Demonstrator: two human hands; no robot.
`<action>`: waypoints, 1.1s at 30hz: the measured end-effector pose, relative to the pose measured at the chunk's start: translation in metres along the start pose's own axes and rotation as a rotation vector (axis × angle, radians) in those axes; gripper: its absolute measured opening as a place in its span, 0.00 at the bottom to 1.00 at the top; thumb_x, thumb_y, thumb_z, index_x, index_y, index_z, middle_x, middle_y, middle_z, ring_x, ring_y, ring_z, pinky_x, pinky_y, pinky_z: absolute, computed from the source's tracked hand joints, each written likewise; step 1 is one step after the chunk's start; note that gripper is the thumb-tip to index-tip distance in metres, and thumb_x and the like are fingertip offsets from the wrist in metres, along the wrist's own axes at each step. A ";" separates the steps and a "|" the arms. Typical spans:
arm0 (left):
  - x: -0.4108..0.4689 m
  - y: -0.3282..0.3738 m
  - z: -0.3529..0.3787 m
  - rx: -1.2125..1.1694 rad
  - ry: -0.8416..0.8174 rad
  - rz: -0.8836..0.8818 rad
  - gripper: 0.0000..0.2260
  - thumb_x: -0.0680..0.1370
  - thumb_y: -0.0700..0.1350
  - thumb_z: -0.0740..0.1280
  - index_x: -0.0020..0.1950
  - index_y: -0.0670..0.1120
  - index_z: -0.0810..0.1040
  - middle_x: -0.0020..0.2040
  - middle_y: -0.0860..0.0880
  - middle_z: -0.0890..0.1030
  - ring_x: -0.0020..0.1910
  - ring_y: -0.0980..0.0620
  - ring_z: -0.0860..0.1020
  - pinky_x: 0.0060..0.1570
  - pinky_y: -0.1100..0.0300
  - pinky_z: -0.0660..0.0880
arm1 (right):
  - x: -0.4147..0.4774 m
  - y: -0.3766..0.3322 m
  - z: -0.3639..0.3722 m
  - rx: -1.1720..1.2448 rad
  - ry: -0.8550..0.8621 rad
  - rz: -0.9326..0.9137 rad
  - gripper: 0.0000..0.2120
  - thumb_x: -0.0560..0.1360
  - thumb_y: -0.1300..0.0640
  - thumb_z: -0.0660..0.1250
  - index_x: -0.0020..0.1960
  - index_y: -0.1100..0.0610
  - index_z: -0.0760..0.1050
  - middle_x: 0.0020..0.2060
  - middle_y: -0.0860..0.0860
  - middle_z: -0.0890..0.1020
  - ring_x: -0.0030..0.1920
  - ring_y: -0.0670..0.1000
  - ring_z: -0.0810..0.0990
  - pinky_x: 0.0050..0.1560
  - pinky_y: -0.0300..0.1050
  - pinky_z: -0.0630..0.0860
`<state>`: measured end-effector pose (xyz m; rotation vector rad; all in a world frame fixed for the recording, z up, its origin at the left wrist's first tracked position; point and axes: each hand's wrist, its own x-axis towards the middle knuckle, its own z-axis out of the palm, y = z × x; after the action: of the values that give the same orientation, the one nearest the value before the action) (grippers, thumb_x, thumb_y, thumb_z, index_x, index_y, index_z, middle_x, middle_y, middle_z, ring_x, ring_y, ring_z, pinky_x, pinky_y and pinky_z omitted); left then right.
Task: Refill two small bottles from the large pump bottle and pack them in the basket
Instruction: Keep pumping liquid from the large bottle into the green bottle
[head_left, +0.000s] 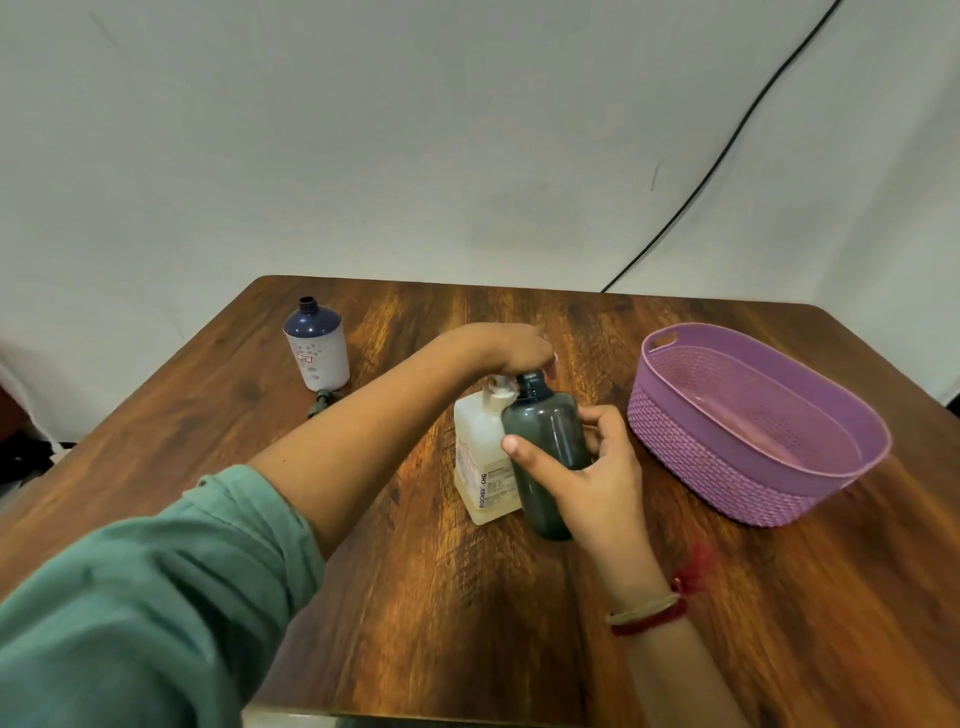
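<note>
A pale cream large pump bottle (480, 457) stands mid-table. My left hand (511, 351) lies over its pump head, fingers curled down around it. Right beside it, touching, is a dark grey-green small bottle (545, 431), its open neck under the pump spout. My right hand (587, 483) grips this bottle around its body. A second small bottle (317, 348), white with a dark blue top, stands uncapped at the far left. The purple woven basket (701, 457) sits to the right, with nothing inside it.
A dark cap (323, 401) lies on the wooden table (467, 623) just in front of the white bottle. A black cable (727, 140) runs down the wall behind the table's far edge.
</note>
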<state>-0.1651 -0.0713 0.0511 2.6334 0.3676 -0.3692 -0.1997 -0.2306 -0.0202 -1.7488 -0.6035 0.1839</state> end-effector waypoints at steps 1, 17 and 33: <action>0.000 -0.001 0.000 0.007 -0.011 0.003 0.16 0.83 0.42 0.52 0.64 0.42 0.76 0.67 0.46 0.70 0.64 0.47 0.69 0.65 0.54 0.64 | 0.000 0.000 0.000 -0.004 0.002 0.005 0.26 0.58 0.43 0.78 0.49 0.48 0.69 0.41 0.41 0.78 0.41 0.34 0.77 0.41 0.34 0.72; 0.005 -0.013 0.004 -0.232 -0.062 -0.003 0.18 0.83 0.48 0.51 0.43 0.47 0.78 0.49 0.46 0.80 0.51 0.45 0.78 0.63 0.44 0.71 | -0.002 -0.004 0.003 0.022 -0.006 0.034 0.25 0.59 0.46 0.79 0.48 0.47 0.68 0.42 0.40 0.77 0.42 0.36 0.76 0.39 0.32 0.69; 0.000 -0.004 -0.002 -0.133 -0.002 0.058 0.20 0.84 0.47 0.48 0.53 0.40 0.77 0.50 0.46 0.77 0.51 0.49 0.74 0.58 0.54 0.69 | -0.004 -0.005 0.001 0.023 0.019 0.022 0.25 0.58 0.44 0.79 0.47 0.46 0.69 0.41 0.41 0.78 0.41 0.35 0.77 0.40 0.34 0.71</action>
<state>-0.1662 -0.0675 0.0512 2.5076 0.3034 -0.3176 -0.2047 -0.2305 -0.0170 -1.7334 -0.5658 0.1887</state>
